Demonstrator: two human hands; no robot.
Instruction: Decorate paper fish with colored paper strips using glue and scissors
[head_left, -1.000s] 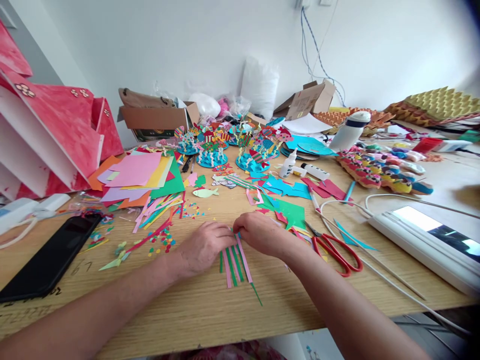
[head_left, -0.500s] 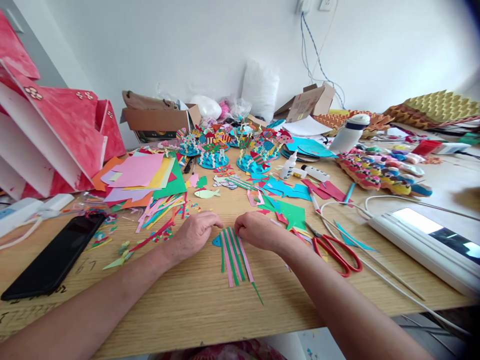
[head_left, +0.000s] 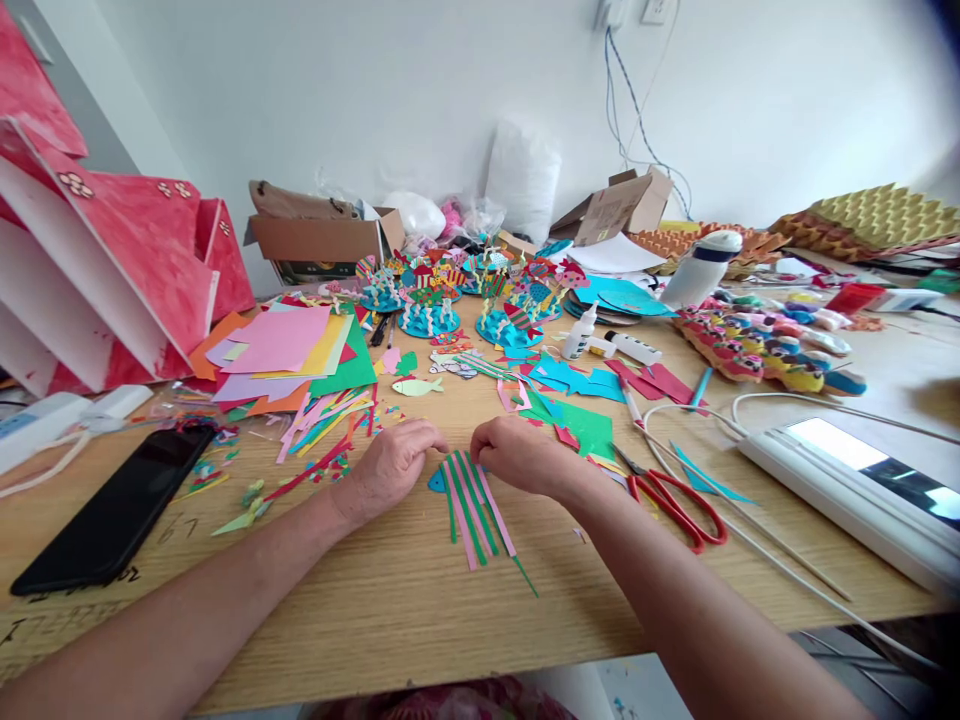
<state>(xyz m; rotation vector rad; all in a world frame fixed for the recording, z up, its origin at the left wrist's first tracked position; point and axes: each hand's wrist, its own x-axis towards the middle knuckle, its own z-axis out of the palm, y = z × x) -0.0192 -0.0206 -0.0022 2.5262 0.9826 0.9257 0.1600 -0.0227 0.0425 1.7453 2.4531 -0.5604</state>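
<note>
Several thin green and pink paper strips lie fanned out on the wooden table, their upper ends over a small blue paper piece. My left hand rests just left of the strips, fingertips curled at the top of the fan. My right hand presses on the upper right ends of the strips, pinching them against the table. What the fingertips hold beneath is hidden.
Red-handled scissors lie right of my right hand. A black phone sits at the left. Coloured paper sheets, paper scraps, glue bottles, finished paper fish crafts, cardboard boxes and a white power strip crowd the table.
My left hand drew back to the left off the strips, uncovering the blue piece and the fan. The view shifted slightly, and the strips now sit a little further right.
</note>
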